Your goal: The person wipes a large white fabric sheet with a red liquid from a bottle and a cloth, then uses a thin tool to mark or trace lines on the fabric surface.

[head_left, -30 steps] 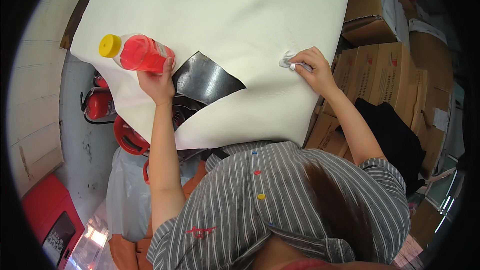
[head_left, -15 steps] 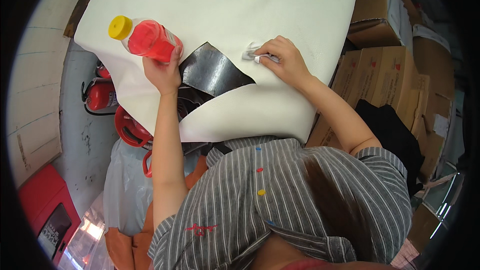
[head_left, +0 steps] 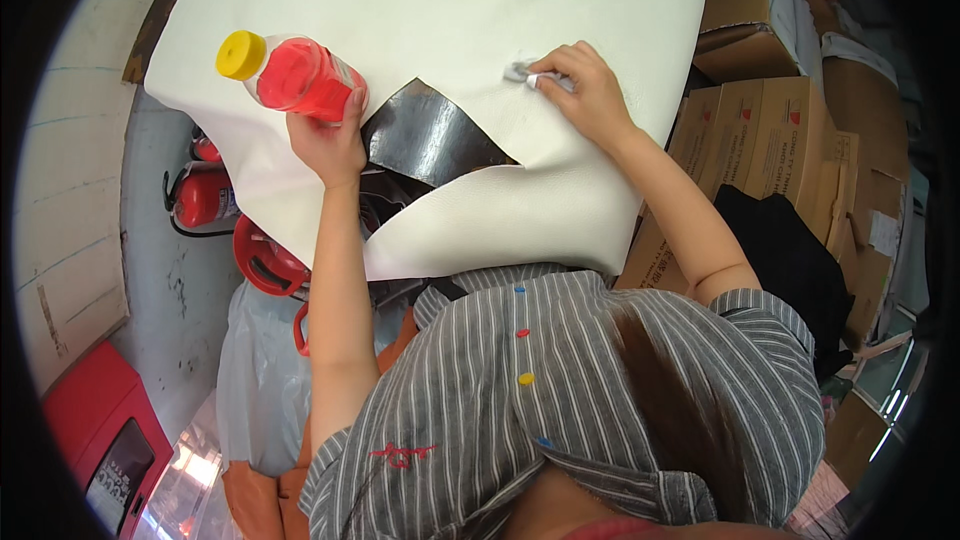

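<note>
A large white leather-like sheet (head_left: 440, 20) drapes over a dark surface (head_left: 430, 135), which shows through a cut-out near its front edge. My left hand (head_left: 328, 145) is wrapped round a clear bottle of red liquid (head_left: 300, 75) with a yellow cap (head_left: 241, 55), held tilted to the left above the sheet. Over on the right, my right hand (head_left: 585, 90) pinches a crumpled white cloth (head_left: 535, 75) against the sheet. A faint grey smudge shows at the cloth's tip. The bottle hides part of the sheet behind it.
Cardboard boxes (head_left: 745, 135) are stacked along the right side, with a black cloth (head_left: 780, 255) over some. At the left stand a red fire extinguisher (head_left: 205, 195), a red basket-like container (head_left: 268, 255) and a red machine or case (head_left: 105, 440). A pale plastic bag (head_left: 260, 380) hangs below.
My right hand has slid the white cloth a little farther away and to the right across the sheet. The left hand keeps the bottle in nearly the same place.
</note>
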The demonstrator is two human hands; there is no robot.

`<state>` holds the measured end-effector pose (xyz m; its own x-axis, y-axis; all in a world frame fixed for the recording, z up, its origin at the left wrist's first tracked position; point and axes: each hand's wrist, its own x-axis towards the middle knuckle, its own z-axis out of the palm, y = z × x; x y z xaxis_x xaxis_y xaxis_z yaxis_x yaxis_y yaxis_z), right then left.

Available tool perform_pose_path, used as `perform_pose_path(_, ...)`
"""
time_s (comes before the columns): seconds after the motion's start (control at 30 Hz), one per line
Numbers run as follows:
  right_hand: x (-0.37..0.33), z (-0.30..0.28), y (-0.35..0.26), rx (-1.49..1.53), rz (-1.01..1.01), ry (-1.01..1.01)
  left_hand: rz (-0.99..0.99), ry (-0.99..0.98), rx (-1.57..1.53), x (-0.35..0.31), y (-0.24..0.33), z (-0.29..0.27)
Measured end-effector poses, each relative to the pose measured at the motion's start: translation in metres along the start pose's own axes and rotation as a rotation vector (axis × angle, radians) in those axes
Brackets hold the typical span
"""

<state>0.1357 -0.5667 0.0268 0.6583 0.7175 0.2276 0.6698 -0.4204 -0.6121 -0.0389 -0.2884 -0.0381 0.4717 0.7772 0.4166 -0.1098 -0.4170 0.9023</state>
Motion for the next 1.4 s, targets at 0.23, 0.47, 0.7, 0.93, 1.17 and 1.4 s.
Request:
perform_pose_path(0.23, -0.034, 0.012, -0.03, 0.121, -0.157, -0.214, -0.01, 0.015, 0.009, -0.002, -0.004, -0.003)
perform_pose_path(0.47, 0.028, -0.047, 0.086, -0.16, 0.242, 0.23, -0.037, 0.003, -0.055, -0.001, -0.003, 0.001)
perform_pose_path(0.7, 0.027, -0.038, 0.063, -0.134, 0.052, 0.17, -0.029, -0.029, 0.018, -0.002, -0.006, -0.001)
perform_pose_path(0.93, -0.073, -0.072, 0.049, -0.1, 0.284, 0.016, -0.004, 0.02, 0.096, -0.004, -0.005, 0.0)
perform_pose_path(1.17, 0.052, -0.027, 0.085, -0.164, 0.051, 0.219, 0.016, -0.04, 0.115, 0.0, 0.0, 0.001)
perform_pose_path(1.4, -0.107, -0.076, 0.052, -0.154, 0.33, 0.026, 0.003, -0.009, 0.098, -0.003, -0.002, -0.002)
